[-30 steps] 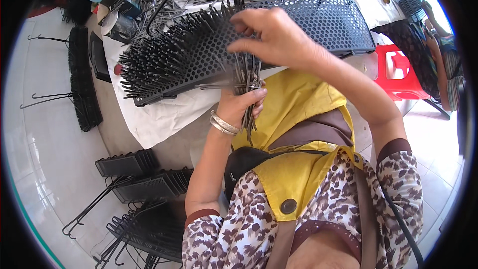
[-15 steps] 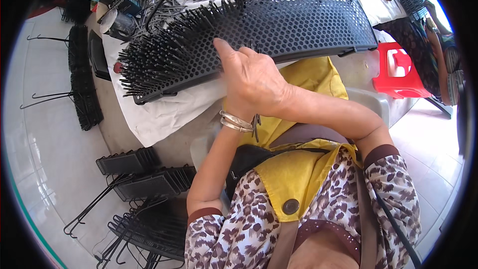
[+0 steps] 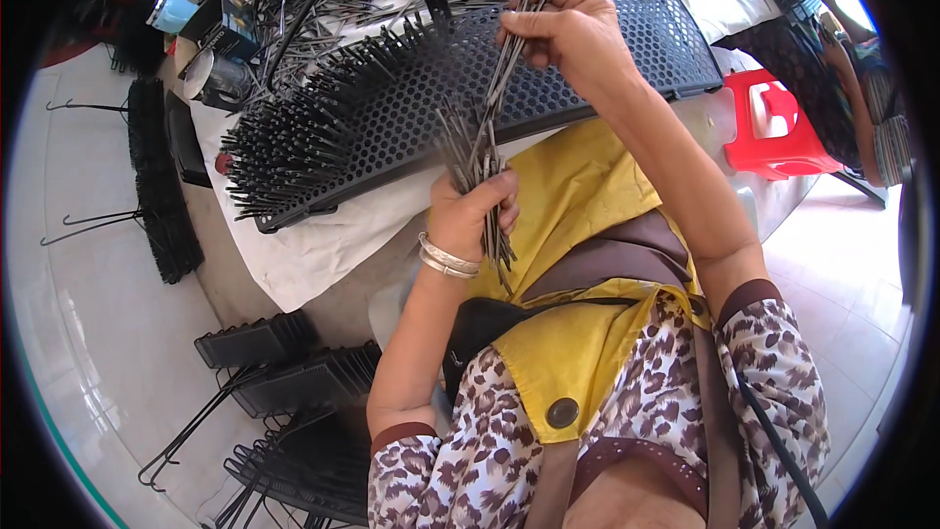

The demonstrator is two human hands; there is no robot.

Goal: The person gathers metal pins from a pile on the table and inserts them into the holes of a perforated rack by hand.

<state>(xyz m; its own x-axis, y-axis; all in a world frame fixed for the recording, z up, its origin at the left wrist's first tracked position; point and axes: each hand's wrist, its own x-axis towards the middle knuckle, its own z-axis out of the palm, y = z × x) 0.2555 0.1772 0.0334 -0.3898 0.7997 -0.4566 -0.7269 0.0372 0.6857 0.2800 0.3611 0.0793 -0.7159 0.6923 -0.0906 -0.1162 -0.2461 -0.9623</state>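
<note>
1. The long black perforated panel with rounded holes [image 3: 627, 59] lies across the near side of the bench, over the white cloth covering [image 3: 304, 250], in front of the person.
2. Done so far: short black rods [image 3: 284, 147] stand upright and close together in the panel's left end, with a thinner band of them running along its far edge toward the middle.
3. Left, as I judge it: the larger share of the panel, from the middle to the right end, shows open holes without rods, so the filled part looks like less than half.
4. The left hand [image 3: 473, 211] is closed around a bundle of thin dark-grey sticks [image 3: 480, 162], held before the panel's near edge.
5. The right hand [image 3: 578, 34], raised over the panel, pinches a few similar slim grey sticks [image 3: 506, 64] between thumb and fingers; their lower ends overlap the bundle in view.
6. A broad heap of loose grey sticks [image 3: 352, 15] lies beyond the panel, so plenty is unused.
7. At far left, dark bristly strips with long wire hooks [image 3: 162, 176] resemble the filled end; whether they are finished pieces I cannot tell.
</note>
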